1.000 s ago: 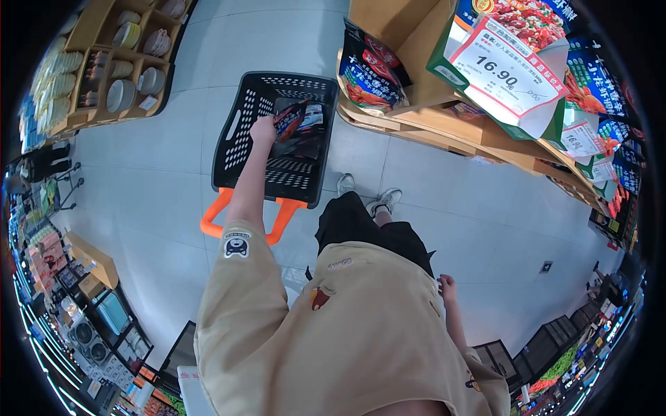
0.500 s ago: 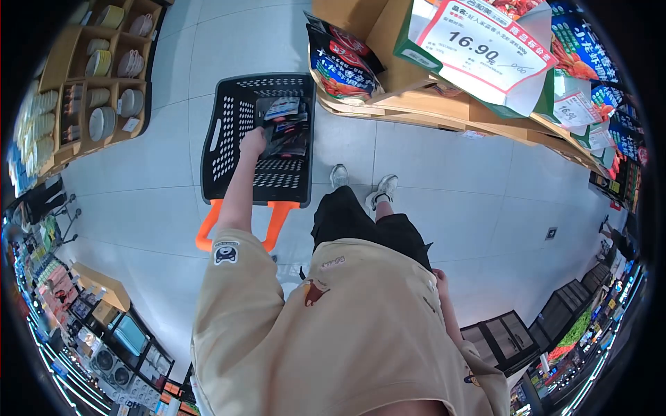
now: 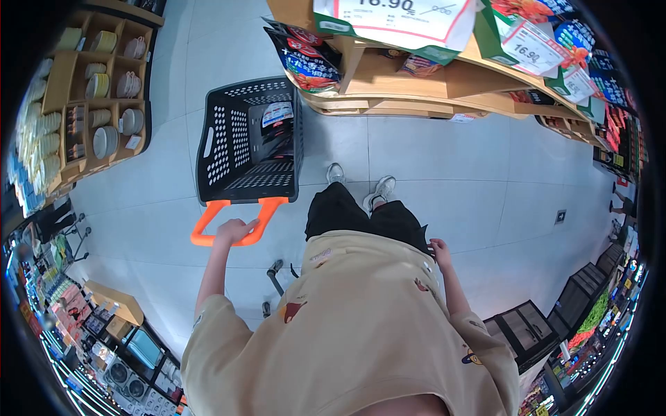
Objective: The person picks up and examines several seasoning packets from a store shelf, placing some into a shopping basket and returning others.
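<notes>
My left hand (image 3: 236, 231) is at the orange handle (image 3: 201, 225) of a black shopping basket, its fingers closed around the handle's lower bar. The perforated black basket (image 3: 220, 142) stands on the floor ahead of me to the left. Inside it lie several dark packets (image 3: 279, 118), one with a white and blue label on top. My right hand (image 3: 440, 251) hangs beside the right side of my black shorts, near the hem of my beige shirt. Its fingers are small in view, and whether they hold anything is unclear.
A wooden shelf (image 3: 388, 83) with seasoning packets (image 3: 305, 66) and price signs stands ahead to the right. Shelves of bowls (image 3: 104, 104) are at the left. Dark crates (image 3: 527, 329) stand at the lower right. A person's legs (image 3: 624, 201) show at the far right.
My left hand has come back out of the basket and closed on the orange handle. The basket is tilted differently, and the view has shifted relative to the wooden shelf.
</notes>
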A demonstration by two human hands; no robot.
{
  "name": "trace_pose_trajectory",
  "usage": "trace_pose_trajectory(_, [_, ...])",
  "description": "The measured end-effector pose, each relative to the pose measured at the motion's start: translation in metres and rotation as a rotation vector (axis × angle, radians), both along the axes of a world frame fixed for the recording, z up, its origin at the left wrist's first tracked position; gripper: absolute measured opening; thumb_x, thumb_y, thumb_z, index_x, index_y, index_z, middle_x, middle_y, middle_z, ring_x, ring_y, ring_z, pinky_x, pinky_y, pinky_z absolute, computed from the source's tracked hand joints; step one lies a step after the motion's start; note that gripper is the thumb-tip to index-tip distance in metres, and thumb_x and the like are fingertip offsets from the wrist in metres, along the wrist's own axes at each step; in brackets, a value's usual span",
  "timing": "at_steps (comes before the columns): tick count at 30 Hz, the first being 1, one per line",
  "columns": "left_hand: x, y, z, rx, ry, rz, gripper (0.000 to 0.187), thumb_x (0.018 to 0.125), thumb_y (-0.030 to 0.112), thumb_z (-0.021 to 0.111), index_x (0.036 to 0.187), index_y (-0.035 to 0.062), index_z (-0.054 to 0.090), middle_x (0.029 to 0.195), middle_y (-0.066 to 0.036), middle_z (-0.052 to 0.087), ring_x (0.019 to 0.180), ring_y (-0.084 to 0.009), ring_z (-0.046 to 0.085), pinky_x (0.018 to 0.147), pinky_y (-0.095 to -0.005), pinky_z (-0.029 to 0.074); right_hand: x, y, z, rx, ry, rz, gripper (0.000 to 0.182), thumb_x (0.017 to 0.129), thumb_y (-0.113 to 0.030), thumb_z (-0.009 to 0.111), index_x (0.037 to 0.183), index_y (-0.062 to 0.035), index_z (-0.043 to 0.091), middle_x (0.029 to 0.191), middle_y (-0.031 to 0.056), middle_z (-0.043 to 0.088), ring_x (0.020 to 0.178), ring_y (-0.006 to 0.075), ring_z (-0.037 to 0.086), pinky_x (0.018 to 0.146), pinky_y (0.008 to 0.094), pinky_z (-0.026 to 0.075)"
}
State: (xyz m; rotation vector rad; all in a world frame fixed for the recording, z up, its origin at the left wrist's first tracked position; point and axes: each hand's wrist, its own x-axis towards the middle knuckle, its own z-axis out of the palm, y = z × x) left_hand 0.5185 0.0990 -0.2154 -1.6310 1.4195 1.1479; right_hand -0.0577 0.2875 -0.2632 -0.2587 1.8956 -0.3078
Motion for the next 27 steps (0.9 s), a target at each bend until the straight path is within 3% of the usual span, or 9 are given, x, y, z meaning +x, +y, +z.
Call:
trace_pose_trajectory(5, [-0.025, 0.01, 0.027, -0.011, 0.026, 0.084, 0.059, 0.07, 0.061, 0.036, 0.069, 0.0084, 0.064, 0.068, -0.012, 0.06, 0.069, -0.025, 0.058, 0.064, -0.0355, 0.044, -0.024, -0.005, -0.013, -0.048, -0.035, 0.013, 0.022, 0.082, -0.017, 0.043, 0.101, -0.0073, 0.047, 0.086, 0.0048, 0.056, 0.07, 0.0121, 0.054, 0.06, 0.0245, 0.044])
trace_pose_trajectory(7, [-0.043, 0.023, 0.038, -0.296, -0.057, -0.254, 0.053, 0.07, 0.057, 0.041, 0.069, 0.0089, 0.064, 0.063, -0.011, 0.059, 0.064, -0.0253, 0.058, 0.062, -0.0355, 0.044, -0.037, -0.003, -0.02, -0.072, -0.052, 0.018, 0.021, 0.081, -0.018, 0.044, 0.1, -0.0089, 0.047, 0.085, 0.0031, 0.056, 0.07, 0.0114, 0.053, 0.059, 0.0238, 0.043])
trace_pose_trajectory(11, [-0.083, 0.034, 0.04, -0.432, -0.051, -0.3, 0.048, 0.069, 0.053, 0.046, 0.069, 0.0086, 0.064, 0.063, -0.012, 0.058, 0.064, -0.0262, 0.058, 0.06, -0.0359, 0.045, -0.073, 0.017, -0.028, -0.128, -0.033, -0.04, 0.02, 0.081, -0.017, 0.044, 0.098, -0.0094, 0.048, 0.084, 0.0022, 0.056, 0.07, 0.0109, 0.053, 0.058, 0.0235, 0.043])
trace_pose_trajectory(18, [-0.178, 0.045, 0.027, -0.599, -0.053, -0.074, 0.047, 0.071, 0.05, 0.047, 0.071, 0.0056, 0.063, 0.064, -0.016, 0.058, 0.067, -0.0297, 0.057, 0.061, -0.0383, 0.045, -0.154, 0.083, -0.048, -0.143, -0.036, -0.19, 0.019, 0.08, -0.017, 0.045, 0.096, -0.0079, 0.049, 0.078, 0.0023, 0.055, 0.058, 0.0099, 0.052, 0.05, 0.0223, 0.042])
trace_pose_trajectory(19, [-0.187, 0.043, 0.02, -0.619, -0.044, -0.091, 0.047, 0.071, 0.05, 0.047, 0.071, 0.0056, 0.063, 0.064, -0.016, 0.058, 0.067, -0.0297, 0.057, 0.061, -0.0383, 0.045, -0.165, 0.086, -0.05, -0.163, -0.032, -0.209, 0.019, 0.08, -0.017, 0.045, 0.096, -0.0079, 0.049, 0.078, 0.0023, 0.055, 0.058, 0.0099, 0.052, 0.05, 0.0223, 0.042])
trace_pose_trajectory(21, [-0.196, 0.044, 0.011, -0.493, -0.078, 0.091, 0.049, 0.071, 0.05, 0.047, 0.07, 0.0031, 0.062, 0.064, -0.018, 0.057, 0.067, -0.03, 0.058, 0.061, -0.0381, 0.045, -0.18, 0.099, -0.054, -0.139, -0.005, -0.199, 0.018, 0.08, -0.018, 0.046, 0.095, -0.0084, 0.049, 0.078, 0.0022, 0.056, 0.058, 0.0098, 0.052, 0.049, 0.0223, 0.041])
trace_pose_trajectory(27, [-0.243, 0.049, 0.018, -0.581, 0.038, 0.193, 0.051, 0.072, 0.046, 0.047, 0.067, -0.0031, 0.058, 0.056, -0.019, 0.054, 0.061, -0.0322, 0.057, 0.057, -0.0384, 0.043, -0.209, 0.073, -0.05, -0.156, 0.011, -0.174, 0.025, 0.078, -0.02, 0.046, 0.099, -0.0079, 0.049, 0.084, 0.0053, 0.057, 0.066, 0.0129, 0.055, 0.053, 0.024, 0.042])
